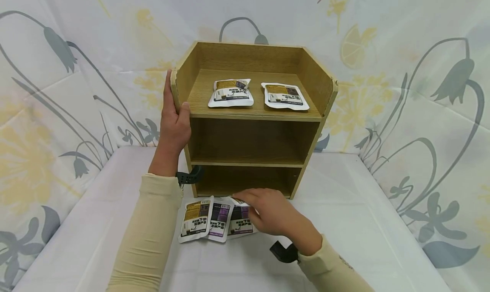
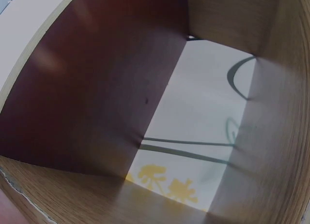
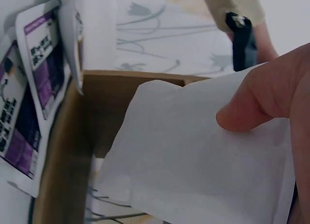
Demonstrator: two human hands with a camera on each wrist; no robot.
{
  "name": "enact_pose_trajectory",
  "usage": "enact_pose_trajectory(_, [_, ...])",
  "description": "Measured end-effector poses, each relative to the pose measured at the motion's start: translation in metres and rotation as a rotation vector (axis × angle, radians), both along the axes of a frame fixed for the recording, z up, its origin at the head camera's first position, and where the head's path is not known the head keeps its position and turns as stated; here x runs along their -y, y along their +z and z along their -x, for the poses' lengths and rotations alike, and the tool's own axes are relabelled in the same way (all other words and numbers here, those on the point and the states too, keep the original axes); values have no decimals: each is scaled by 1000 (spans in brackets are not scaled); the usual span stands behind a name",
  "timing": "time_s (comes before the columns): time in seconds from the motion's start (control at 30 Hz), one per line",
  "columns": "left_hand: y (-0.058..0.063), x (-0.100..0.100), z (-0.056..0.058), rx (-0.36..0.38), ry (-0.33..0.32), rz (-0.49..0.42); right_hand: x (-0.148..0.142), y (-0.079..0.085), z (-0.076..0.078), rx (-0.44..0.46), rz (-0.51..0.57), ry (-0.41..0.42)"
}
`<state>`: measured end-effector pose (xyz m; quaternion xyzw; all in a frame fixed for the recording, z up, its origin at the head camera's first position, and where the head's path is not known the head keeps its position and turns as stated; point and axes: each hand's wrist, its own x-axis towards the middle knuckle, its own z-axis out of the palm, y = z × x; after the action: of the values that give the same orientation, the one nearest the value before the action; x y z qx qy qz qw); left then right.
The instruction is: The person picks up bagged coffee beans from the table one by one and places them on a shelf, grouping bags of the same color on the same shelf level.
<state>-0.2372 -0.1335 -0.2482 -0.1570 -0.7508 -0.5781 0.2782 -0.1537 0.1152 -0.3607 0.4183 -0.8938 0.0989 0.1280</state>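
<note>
Two pouches (image 1: 231,94) on shelf (image 1: 257,113), three on table (image 1: 226,266), one in right hand (image 1: 272,210).

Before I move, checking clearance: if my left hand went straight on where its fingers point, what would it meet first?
Alongside the tan wooden shelf, the left hand would probably meet the white floral cloth backdrop; depth is unclear.

The place looked like a small staged booth, its wider building impossible to tell. Creased floral cloth (image 1: 115,41) hung around three sides of a white table (image 1: 344,224) bearing a wooden shelf (image 1: 249,56).
</note>
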Motion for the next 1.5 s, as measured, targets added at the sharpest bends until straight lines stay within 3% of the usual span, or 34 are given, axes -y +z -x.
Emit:
enact_pose_trajectory(0.77, [0,0,1,2,6,4,-31,27,3,-192,200,35])
enact_pose_trajectory(1.5, [-2,1,3,9,6,4,-55,43,10,-277,339,26])
